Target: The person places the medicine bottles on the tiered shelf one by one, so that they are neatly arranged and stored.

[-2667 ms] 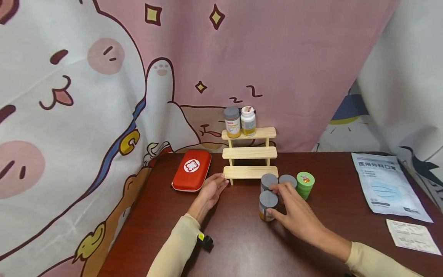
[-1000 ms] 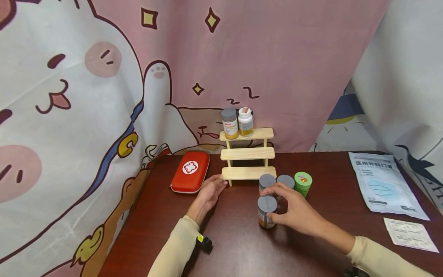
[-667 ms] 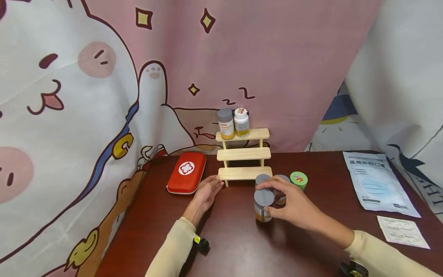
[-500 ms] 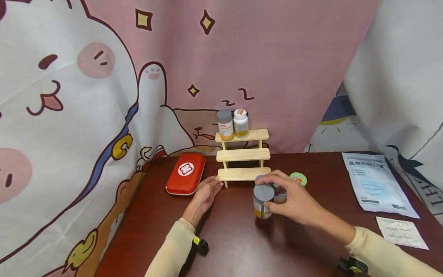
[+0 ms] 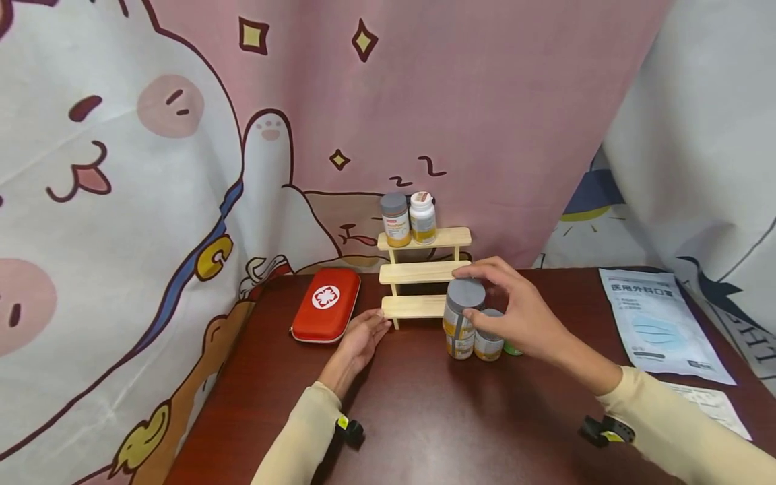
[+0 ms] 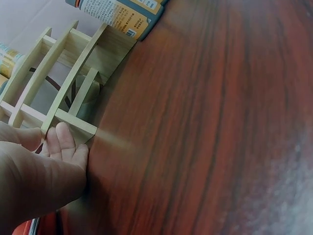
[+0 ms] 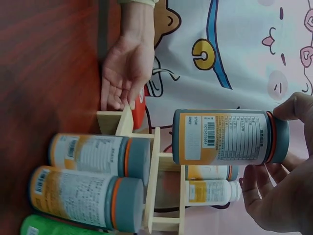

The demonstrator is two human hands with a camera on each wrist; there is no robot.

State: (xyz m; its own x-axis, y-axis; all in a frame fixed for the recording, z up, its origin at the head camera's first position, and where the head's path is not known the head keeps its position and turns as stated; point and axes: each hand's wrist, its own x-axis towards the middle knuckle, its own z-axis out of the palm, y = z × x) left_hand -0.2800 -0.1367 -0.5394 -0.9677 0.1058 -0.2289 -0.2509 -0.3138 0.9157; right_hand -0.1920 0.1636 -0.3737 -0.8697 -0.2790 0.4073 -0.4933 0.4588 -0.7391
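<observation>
My right hand (image 5: 527, 313) grips a grey-lidded pill bottle (image 5: 462, 311) by its lid, thumb on one side and fingers on the other. The right wrist view shows the held bottle (image 7: 222, 137) raised off the table, near the three-step wooden display rack (image 5: 415, 272). My left hand (image 5: 360, 342) pinches the left end of the rack's lowest step, thumb and fingers around it in the left wrist view. A grey-lidded bottle (image 5: 394, 229) and a white bottle (image 5: 422, 219) stand on the top step.
Two similar grey-lidded bottles (image 7: 93, 154) (image 7: 80, 196) and a green container (image 7: 54, 226) stand before the rack's right side. A red zip case (image 5: 326, 306) lies left. A mask packet (image 5: 667, 323) and a white blister sheet (image 5: 706, 404) lie right. Patterned cloth hangs behind.
My right hand has taken the front bottle by its lid and lifted it from the table, up and forward toward the rack. The left hand stays at the rack's lowest step.
</observation>
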